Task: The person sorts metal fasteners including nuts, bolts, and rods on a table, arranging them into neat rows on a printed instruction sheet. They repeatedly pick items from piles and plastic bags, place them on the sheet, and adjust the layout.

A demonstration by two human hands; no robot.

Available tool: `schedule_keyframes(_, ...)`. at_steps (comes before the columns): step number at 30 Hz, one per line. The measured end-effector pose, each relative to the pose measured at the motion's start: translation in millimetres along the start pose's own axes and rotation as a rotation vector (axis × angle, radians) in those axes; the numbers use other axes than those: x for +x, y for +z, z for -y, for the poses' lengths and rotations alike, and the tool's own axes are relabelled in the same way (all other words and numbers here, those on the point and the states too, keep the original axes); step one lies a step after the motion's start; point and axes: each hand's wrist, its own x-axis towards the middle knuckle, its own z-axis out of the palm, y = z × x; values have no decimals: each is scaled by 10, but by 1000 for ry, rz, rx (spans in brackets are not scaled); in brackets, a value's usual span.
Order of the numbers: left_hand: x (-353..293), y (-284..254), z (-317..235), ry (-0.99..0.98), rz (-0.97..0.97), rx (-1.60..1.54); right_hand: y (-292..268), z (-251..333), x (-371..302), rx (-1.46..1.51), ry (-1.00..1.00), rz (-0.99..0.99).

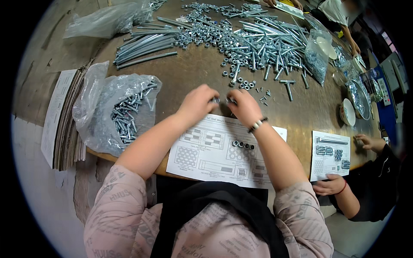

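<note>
Both my hands are above the brown table, just beyond the far edge of a printed sheet (185, 161) of outlined part drawings. The fingers of my left hand (198, 102) are closed around small metal nuts (214, 100). Close by on the right, my right hand (245, 106) pinches more nuts (231, 100), partly hidden by its fingers. A short row of several nuts (243, 145) stands on the sheet, under my right forearm. Loose nuts (245, 84) and small screws (263, 98) lie beyond my right hand.
Ahead spreads a pile of bolts (266, 41) and nuts (193, 36), with long rods (146, 47) at its left. An open plastic bag of bolts (129, 114) lies left, beside stacked sheets (64, 120). At right are bowls (347, 112) and a co-worker's hands (331, 185) at another sheet (331, 170).
</note>
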Motion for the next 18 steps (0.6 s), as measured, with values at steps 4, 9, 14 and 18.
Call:
schedule_keyframes(4,-503,83,-334,95,181,-109,-413,-47,-863,72,82,17)
schedule_keyframes(9,-827,275,-516,220,263,-36,-482,18,-1558,-1,88,119)
schedule_keyframes(14,-748,453,-704,169,205,-119,-323,129,-1553,7,144,37)
schedule_keyframes(18,-617,504,-758,170,281,-115,-276,126,-1415,32,140,69)
